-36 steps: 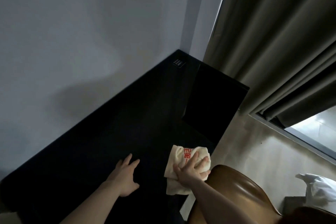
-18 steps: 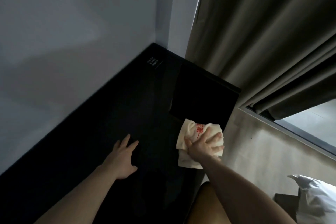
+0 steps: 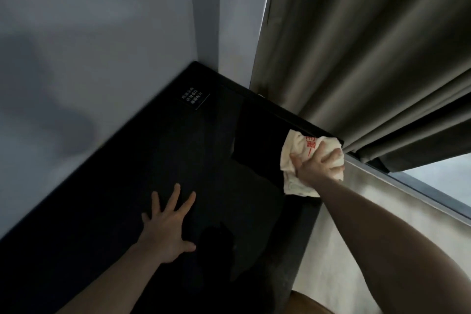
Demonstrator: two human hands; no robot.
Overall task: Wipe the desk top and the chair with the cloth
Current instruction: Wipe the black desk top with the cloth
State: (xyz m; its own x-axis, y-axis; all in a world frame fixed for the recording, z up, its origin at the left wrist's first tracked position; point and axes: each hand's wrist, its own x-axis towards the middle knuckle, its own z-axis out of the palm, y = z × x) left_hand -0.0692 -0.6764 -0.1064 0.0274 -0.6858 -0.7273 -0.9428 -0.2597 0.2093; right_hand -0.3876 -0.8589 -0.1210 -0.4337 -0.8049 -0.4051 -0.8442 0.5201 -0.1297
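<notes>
Pressing: the right hand [image 3: 317, 164] lies on the cloth [image 3: 300, 158] with spread fingers, pushing it flat against the desk [image 3: 127, 173] at the far right corner, by the curtain [image 3: 369, 58].
Cloth: white, soft and crumpled, with red print on the upper fold; bunched under the palm, its lower edge hanging loose towards the desk's right edge.
Right grip: fingers splay over the cloth and curve slightly with its bulge; they press it rather than clench it.
Left hand [image 3: 169, 224]: released, palm down on the desk, fingers straight and fanned, holding nothing.
Desk: black, matt, flat, long and rectangular, running into the wall corner; a small dark label [image 3: 195, 98] with pale print sits near the far corner.
Chair [image 3: 308, 303]: only a brown, smooth, rounded edge shows at the bottom, below the right forearm.
Curtain: grey-brown fabric in heavy vertical folds, hanging just beside the cloth.
Wall [image 3: 89, 33]: plain, pale grey, smooth.
Change: half a second ago the cloth lay nearer the person, at the desk's front edge; it has since slid out to the far right corner, with the right arm stretched further. The left hand stays flat in much the same spot.
</notes>
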